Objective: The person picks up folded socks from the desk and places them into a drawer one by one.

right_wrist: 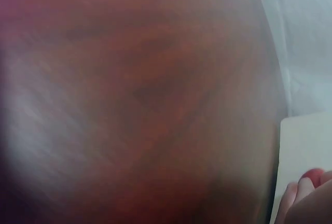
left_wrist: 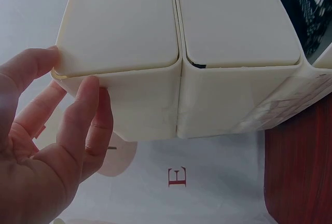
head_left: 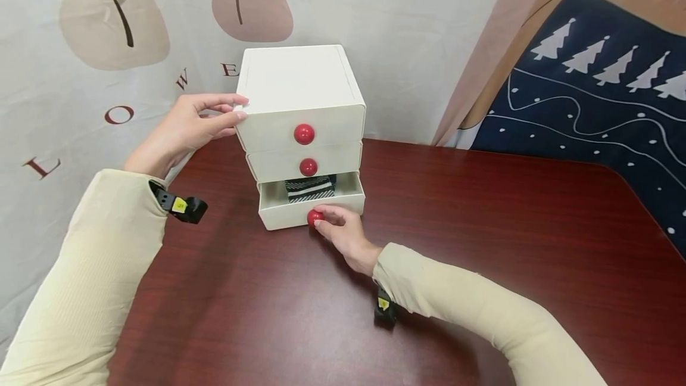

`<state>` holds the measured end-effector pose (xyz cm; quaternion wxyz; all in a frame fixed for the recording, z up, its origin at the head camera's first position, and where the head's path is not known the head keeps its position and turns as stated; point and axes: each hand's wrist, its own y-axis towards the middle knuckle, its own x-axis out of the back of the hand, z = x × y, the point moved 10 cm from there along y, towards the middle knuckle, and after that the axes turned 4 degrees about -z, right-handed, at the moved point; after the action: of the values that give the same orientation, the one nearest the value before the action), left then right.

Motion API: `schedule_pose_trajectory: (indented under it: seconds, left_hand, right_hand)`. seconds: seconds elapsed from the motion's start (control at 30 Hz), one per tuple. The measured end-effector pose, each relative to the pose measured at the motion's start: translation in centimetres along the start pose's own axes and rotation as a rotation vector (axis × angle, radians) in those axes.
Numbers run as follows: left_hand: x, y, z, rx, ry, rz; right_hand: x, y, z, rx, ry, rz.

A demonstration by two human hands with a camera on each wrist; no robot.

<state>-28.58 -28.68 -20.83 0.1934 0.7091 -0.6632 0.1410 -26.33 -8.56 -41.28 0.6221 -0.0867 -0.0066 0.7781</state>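
Right hand (head_left: 345, 234) pinches the red knob (head_left: 314, 217) of the part-open bottom drawer (head_left: 311, 204), striped cloth (head_left: 309, 188) inside, left hand (head_left: 187, 127) fingers flat on the white cabinet (head_left: 297, 85) near the table's far edge; next likely a straight push or pull.

Two hands at a small white drawer chest (head_left: 300, 85), centre of the frame.

The left hand (head_left: 187, 127) rests its fingertips against the chest's upper left corner. Just below, the right hand (head_left: 343, 232) pinches the red knob (head_left: 314, 217) of the bottom drawer (head_left: 311, 204), which stands pulled out with striped fabric (head_left: 309, 188) inside. The two upper drawers sit closed. A dark red table (head_left: 482, 225) fills the lower frame; a tree-patterned blue cloth (head_left: 605, 94) hangs upper right.
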Motion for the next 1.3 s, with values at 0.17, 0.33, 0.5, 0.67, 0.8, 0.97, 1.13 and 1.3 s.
schedule_pose_trajectory:
  seconds: [0.17,0.33,0.5,0.67,0.8,0.97,1.13,1.3]
  left_hand:
    - [-0.1,0.1,0.0,0.001,-0.001,0.001]
    - [-0.2,0.1,0.1,0.01,-0.011,0.007]
    - [-0.3,-0.1,0.0,0.014,-0.014,0.007]
    - [-0.3,-0.1,-0.3,0.005,-0.016,0.009]
    - [-0.2,-0.1,-0.4,-0.005,-0.012,0.012]
    - [-0.1,-0.1,-0.4,-0.005,-0.012,0.012]
    - [-0.2,-0.1,-0.3,0.003,-0.017,0.015]
    - [-0.3,-0.1,-0.2,0.004,-0.006,0.014]
  right_hand:
    - [-0.1,1.7,0.1,-0.015,0.036,-0.011]
    - [-0.3,2.9,0.6,-0.033,0.033,-0.031]
    - [-0.3,3.6,1.1,-0.052,0.011,-0.036]
    - [-0.2,5.1,0.2,-0.026,0.003,-0.02]
    - [-0.3,5.4,0.4,-0.004,-0.022,-0.007]
    - [-0.6,4.6,1.9,-0.022,-0.074,0.011]
    - [-0.6,4.4,2.3,-0.016,-0.122,0.033]
    - [-0.7,3.9,2.4,-0.008,-0.141,0.082]
